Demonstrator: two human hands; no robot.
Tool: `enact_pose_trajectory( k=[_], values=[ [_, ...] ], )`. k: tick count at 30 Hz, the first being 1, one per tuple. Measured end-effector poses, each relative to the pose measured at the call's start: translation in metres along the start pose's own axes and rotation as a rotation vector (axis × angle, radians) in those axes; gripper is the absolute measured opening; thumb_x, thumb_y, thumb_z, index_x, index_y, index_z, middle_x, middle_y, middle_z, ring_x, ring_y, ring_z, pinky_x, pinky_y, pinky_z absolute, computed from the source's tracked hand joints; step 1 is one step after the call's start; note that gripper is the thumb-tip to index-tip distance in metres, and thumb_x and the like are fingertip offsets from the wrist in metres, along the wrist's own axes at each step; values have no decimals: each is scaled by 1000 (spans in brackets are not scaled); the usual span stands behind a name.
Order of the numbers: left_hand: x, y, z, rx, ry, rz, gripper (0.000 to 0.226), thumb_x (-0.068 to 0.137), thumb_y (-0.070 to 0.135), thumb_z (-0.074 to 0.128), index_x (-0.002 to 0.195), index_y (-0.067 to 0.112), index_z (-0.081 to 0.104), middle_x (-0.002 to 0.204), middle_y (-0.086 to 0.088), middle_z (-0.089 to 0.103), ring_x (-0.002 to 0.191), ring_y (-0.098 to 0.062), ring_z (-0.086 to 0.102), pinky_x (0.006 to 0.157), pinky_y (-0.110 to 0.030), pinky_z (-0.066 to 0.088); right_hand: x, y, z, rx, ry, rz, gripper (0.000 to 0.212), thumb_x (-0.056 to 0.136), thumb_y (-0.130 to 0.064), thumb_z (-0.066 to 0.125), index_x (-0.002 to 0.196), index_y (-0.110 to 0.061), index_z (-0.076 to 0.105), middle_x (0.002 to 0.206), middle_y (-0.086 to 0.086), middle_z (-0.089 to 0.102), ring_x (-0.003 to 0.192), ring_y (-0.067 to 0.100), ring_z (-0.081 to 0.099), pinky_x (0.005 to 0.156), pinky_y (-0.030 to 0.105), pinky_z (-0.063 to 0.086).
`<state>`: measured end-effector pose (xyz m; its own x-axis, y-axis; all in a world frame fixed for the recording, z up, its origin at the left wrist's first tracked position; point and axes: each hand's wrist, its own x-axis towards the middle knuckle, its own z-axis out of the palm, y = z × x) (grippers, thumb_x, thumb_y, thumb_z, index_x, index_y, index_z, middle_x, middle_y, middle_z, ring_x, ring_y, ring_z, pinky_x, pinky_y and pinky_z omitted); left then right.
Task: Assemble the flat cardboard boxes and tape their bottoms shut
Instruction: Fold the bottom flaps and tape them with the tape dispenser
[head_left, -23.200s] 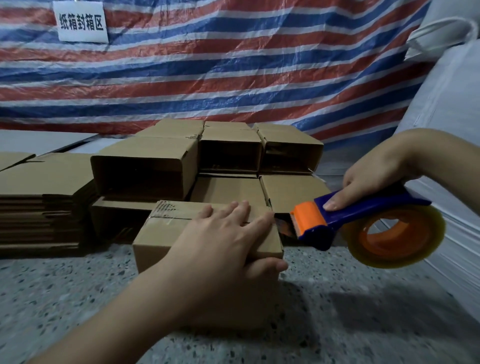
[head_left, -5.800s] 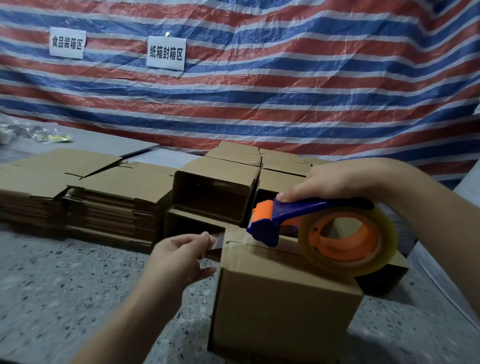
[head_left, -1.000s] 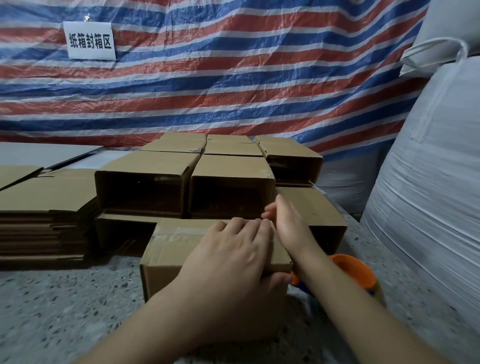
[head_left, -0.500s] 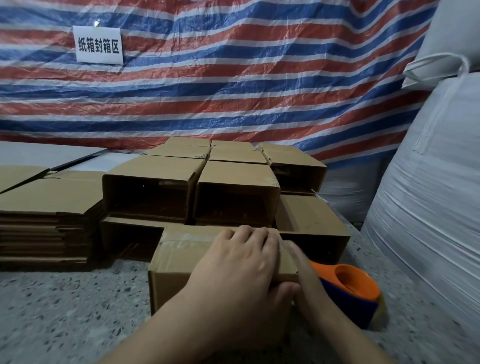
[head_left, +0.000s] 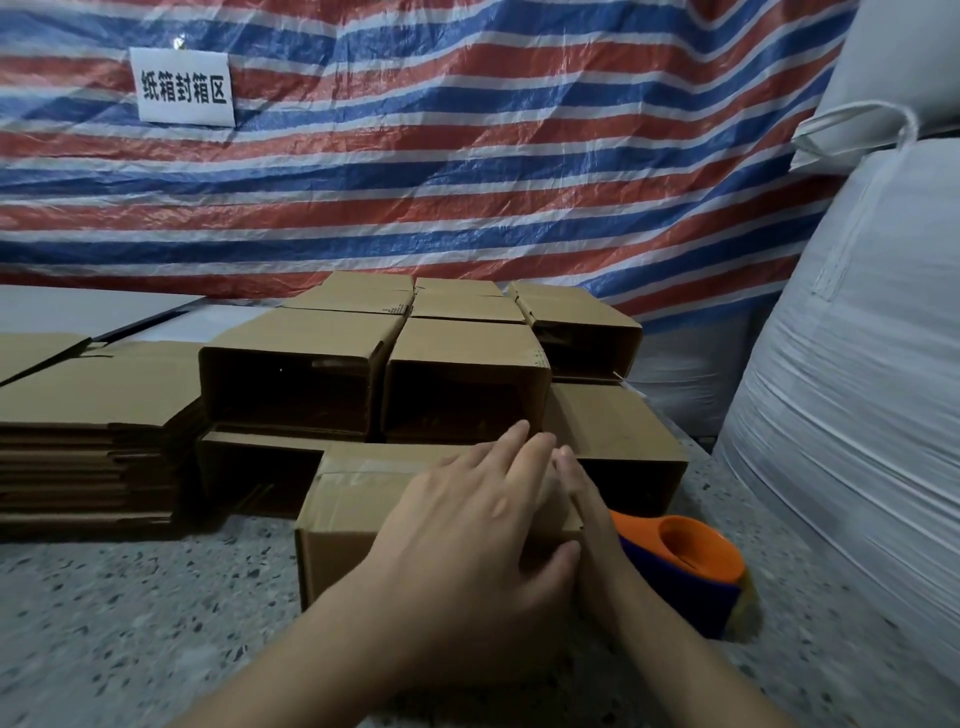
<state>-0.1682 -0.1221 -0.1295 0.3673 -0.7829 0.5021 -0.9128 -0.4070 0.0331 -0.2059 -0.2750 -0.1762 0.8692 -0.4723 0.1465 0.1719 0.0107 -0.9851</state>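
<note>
Box: a cardboard box stands on the speckled bench, taped face up, long axis running left to right across the view.
Tape strip: clear tape runs along that long axis on the top face.
Left hand: the left hand lies palm down on the box top, fingers straight and spread toward the far edge, thumb over the near right corner; this grip is flat and clasps nothing.
Right hand: the right hand lies edge-on against the box's right end, fingers straight, its grip empty.
Tape dispenser: the orange and blue tape dispenser lies on the bench just right of the box, beside the right wrist.
Finished boxes: assembled boxes are stacked behind, open ends toward the camera.
Flat stock: a stack of flat boxes sits at left.
</note>
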Motion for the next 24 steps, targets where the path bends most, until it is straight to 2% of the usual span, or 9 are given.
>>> enact_pose_trajectory(
  k=[3, 6, 10, 12, 14, 16, 18, 21, 24],
  values=[
    [-2, -6, -10, -35, 32, -8, 82, 81, 76, 38, 144, 38, 1, 160, 16, 0, 138, 4, -10, 108, -25, -4, -6, 0, -4, -198, 121, -143, 38, 102, -43, 30, 104, -21, 62, 102, 3, 68, 86, -1, 68, 74, 19, 57],
    [-17, -13, -29, 67, 182, -8, 80, 84, 76, 35, 146, 25, 31, 154, 2, 36, 142, -9, 24, 114, -32, 16, -19, -1, -11, -232, 201, -257, 52, 103, -59, 22, 111, -25, 61, 116, 0, 66, 112, 14, 62, 103, 46, 49],
    [-47, -35, -34, -115, 430, -202, 74, 87, 69, 39, 143, 21, 42, 145, 5, 44, 131, -7, 37, 105, -38, 36, -47, 10, -8, -241, 11, -258, 75, 75, -93, 33, 135, -49, 43, 139, -26, 54, 126, -6, 53, 100, 18, 46],
    [-68, -47, -26, -244, 432, -371, 78, 84, 75, 37, 147, 29, 36, 141, 18, 38, 127, 2, 32, 103, -35, 35, -57, 20, -4, -263, -37, -243, 83, 65, -99, 41, 139, -64, 30, 149, -28, 43, 133, -8, 46, 106, 20, 42],
    [-87, -52, -13, -500, 333, -544, 81, 79, 85, 33, 147, 41, 31, 140, 26, 36, 127, 1, 37, 102, -34, 40, -62, 25, 2, -293, -14, -199, 61, 71, -94, 42, 129, -78, 29, 140, -34, 48, 124, -16, 48, 100, 15, 43],
    [-99, -53, 3, -814, 213, -665, 74, 76, 82, 39, 141, 49, 36, 137, 28, 47, 124, -2, 47, 95, -28, 45, -63, 26, 9, -290, 7, -138, 46, 78, -82, 34, 123, -72, 37, 120, -32, 58, 104, -24, 54, 78, 1, 45],
    [-101, -52, 8, -995, 192, -682, 61, 72, 67, 49, 132, 56, 42, 125, 33, 55, 115, 9, 53, 85, -17, 45, -60, 20, 12, -270, 85, -120, 54, 72, -75, 36, 118, -51, 52, 99, -21, 70, 88, -17, 62, 66, 2, 47],
    [-91, -60, -7, -1048, 217, -665, 37, 75, 59, 51, 108, 74, 48, 108, 49, 55, 98, 27, 51, 76, -8, 45, -48, -4, 15, -401, 189, -101, 70, 72, -81, 28, 84, -24, 67, 66, -7, 69, 58, 2, 63, 48, 8, 43],
    [-75, -72, -16, -922, 197, -719, 21, 83, 62, 49, 102, 65, 57, 99, 42, 62, 90, 19, 58, 71, -19, 45, -21, -26, 5, -645, 174, 92, 90, 71, -89, 13, 79, -20, 70, 68, -2, 71, 63, 7, 66, 55, 22, 47]
  ],
)
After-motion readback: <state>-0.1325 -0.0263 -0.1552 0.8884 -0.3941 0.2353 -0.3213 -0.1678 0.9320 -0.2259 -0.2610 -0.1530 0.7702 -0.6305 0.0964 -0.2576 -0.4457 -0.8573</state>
